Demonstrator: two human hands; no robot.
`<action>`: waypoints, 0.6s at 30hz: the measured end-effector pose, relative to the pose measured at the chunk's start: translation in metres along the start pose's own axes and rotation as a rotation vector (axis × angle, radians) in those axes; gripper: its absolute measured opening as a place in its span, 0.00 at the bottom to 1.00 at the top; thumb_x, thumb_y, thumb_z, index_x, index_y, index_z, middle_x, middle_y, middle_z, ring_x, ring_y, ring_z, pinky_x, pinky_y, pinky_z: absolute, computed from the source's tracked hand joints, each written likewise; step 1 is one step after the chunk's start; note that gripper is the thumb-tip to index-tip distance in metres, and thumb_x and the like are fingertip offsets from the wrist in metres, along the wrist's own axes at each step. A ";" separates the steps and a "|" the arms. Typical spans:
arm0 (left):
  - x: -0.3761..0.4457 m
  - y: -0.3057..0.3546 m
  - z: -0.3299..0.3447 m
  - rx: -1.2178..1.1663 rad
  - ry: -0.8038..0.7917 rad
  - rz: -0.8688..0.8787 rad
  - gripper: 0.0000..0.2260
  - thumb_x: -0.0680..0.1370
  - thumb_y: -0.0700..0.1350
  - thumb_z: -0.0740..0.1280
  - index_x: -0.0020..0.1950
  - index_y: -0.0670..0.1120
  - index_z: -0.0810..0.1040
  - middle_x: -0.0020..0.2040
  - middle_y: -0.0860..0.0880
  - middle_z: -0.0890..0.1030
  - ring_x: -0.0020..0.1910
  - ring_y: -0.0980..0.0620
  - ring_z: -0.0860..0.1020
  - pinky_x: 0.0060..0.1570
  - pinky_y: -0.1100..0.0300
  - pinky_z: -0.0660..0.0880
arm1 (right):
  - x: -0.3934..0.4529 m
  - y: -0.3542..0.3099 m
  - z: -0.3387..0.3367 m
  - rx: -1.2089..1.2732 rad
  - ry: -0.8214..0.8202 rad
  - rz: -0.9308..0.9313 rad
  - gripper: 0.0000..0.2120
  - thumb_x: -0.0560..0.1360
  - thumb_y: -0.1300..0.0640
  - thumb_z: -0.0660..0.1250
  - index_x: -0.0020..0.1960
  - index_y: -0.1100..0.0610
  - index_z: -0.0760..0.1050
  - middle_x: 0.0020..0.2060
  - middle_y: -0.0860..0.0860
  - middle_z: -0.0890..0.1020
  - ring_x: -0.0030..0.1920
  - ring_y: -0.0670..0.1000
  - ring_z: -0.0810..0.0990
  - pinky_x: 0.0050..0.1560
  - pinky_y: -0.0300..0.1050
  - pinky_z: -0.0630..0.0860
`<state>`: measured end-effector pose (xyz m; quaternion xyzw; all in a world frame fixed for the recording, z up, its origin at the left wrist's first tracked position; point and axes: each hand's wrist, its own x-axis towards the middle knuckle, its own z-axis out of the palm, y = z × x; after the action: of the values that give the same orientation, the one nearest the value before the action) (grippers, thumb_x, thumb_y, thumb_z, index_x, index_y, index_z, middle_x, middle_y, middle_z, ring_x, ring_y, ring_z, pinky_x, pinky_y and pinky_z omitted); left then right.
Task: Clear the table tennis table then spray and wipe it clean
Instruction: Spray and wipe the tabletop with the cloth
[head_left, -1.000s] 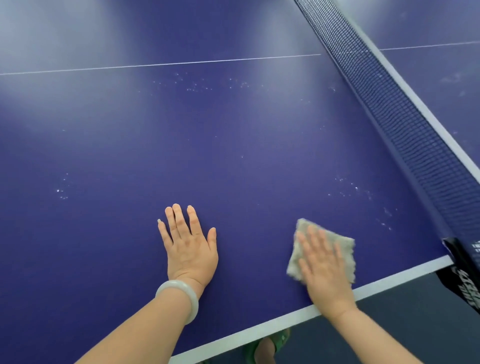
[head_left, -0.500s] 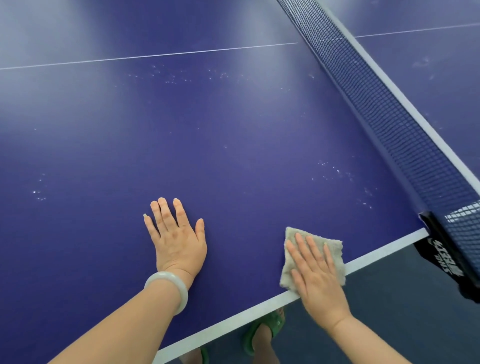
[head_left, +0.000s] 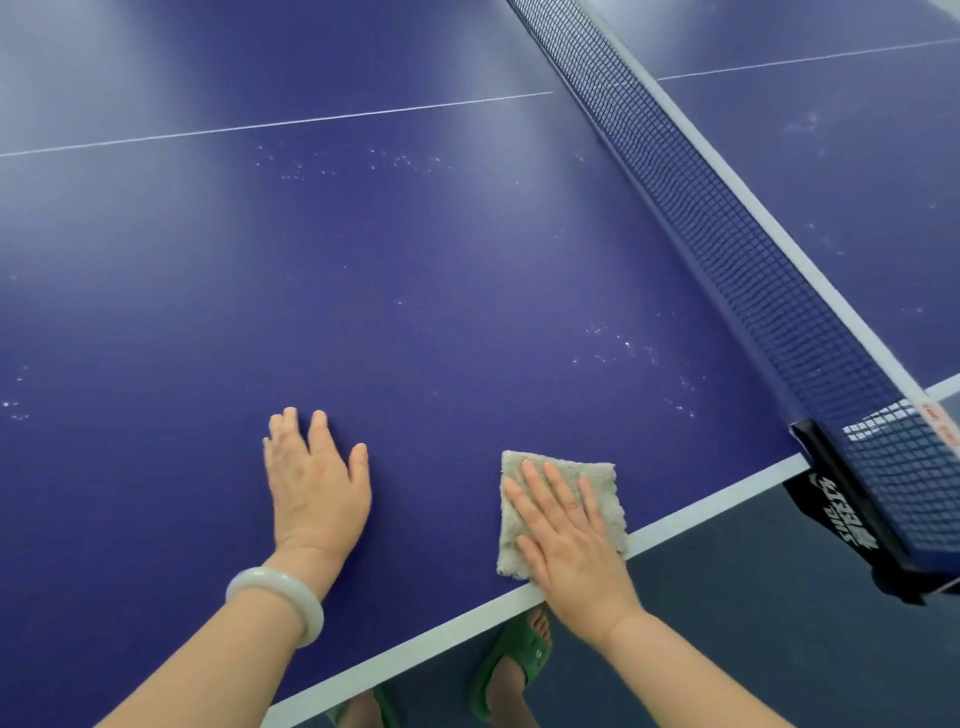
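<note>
The right hand (head_left: 571, 551) lies flat on a folded grey cloth (head_left: 561, 512), fingers (head_left: 550, 493) straight and slightly apart, pressing it onto the blue tabletop (head_left: 415, 291) at the near white edge line. The left hand (head_left: 317, 488) rests palm-down on the tabletop beside it, fingers straight and close together; a pale bangle (head_left: 280, 597) circles its wrist. The net (head_left: 753, 249) runs along the right, clamped at the near edge. White specks (head_left: 623, 348) dot the surface.
</note>
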<state>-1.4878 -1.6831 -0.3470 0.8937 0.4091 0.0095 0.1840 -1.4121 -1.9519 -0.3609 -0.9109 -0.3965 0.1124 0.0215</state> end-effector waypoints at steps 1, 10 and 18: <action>-0.005 0.014 0.002 0.001 -0.004 0.010 0.29 0.81 0.51 0.61 0.76 0.35 0.59 0.77 0.35 0.54 0.78 0.39 0.48 0.77 0.46 0.45 | 0.001 0.017 -0.002 -0.005 0.009 0.038 0.26 0.83 0.48 0.43 0.80 0.49 0.47 0.79 0.48 0.50 0.79 0.50 0.46 0.75 0.56 0.45; -0.018 0.092 0.043 0.140 -0.010 -0.257 0.37 0.81 0.58 0.51 0.77 0.33 0.45 0.78 0.34 0.44 0.78 0.36 0.41 0.75 0.40 0.40 | 0.031 0.133 -0.020 0.165 0.098 0.792 0.27 0.83 0.47 0.42 0.78 0.48 0.35 0.79 0.49 0.41 0.78 0.50 0.37 0.77 0.58 0.37; -0.016 0.085 0.060 0.158 0.085 -0.265 0.35 0.80 0.53 0.57 0.76 0.31 0.51 0.77 0.31 0.51 0.77 0.34 0.47 0.75 0.39 0.43 | 0.013 0.199 -0.024 0.119 0.051 0.505 0.28 0.80 0.42 0.35 0.78 0.46 0.37 0.78 0.44 0.39 0.78 0.46 0.35 0.76 0.53 0.33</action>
<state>-1.4265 -1.7654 -0.3722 0.8425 0.5302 -0.0093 0.0955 -1.2558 -2.0776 -0.3653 -0.9807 -0.1486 0.1143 0.0563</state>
